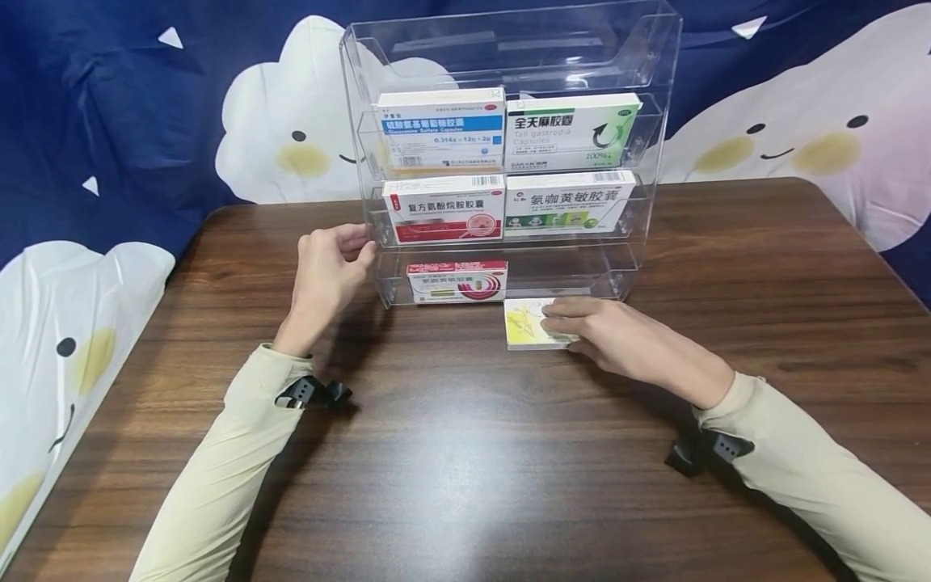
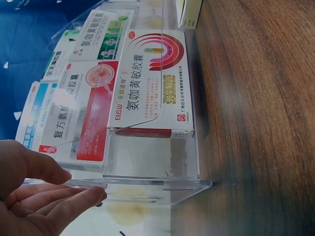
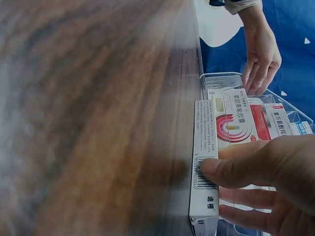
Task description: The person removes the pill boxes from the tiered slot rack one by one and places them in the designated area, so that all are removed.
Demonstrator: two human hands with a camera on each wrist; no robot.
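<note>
Stand (image 1: 509, 73), clear plastic: five boxes seated, one outside

Dial: head view, centred on the stand.

Seated, faces outward:
- Ten o'clock: blue-banded box (image 1: 442, 133), upper filled row.
- Two o'clock: green-edged box (image 1: 570, 133), same row.
- Eight o'clock: red-based box (image 1: 445, 212), middle row.
- Four o'clock: green-striped box (image 1: 567, 204), middle row.
- Seven o'clock: pink-ringed box (image 1: 458, 284), bottom tier (image 1: 575, 279).

Outside:
- Yellow-and-white box (image 1: 525, 323), one item, between five and six o'clock, just in front of the bottom tier. Contact with the tabletop (image 1: 436, 453) or the stand's front lip: cannot tell.

Places without a box: five o'clock, beside the pink-ringed box; also the topmost tier, at twelve.

Hands:
- Right hand (image 1: 618, 335), five o'clock: clamped on the yellow-and-white box, thumb along its barcoded side in the right-wrist view.
- Left hand (image 1: 330, 267), eight o'clock: thumb and fingers pinching the stand's side wall (image 2: 187, 187), apparently as a steadying hold.

Progress, judged: the three lower rows look nearly complete, lacking one box at five o'clock. The held box appears to suit that place but is not yet seated. Whether the topmost tier counts as outstanding: cannot tell; no further loose box is visible.
</note>
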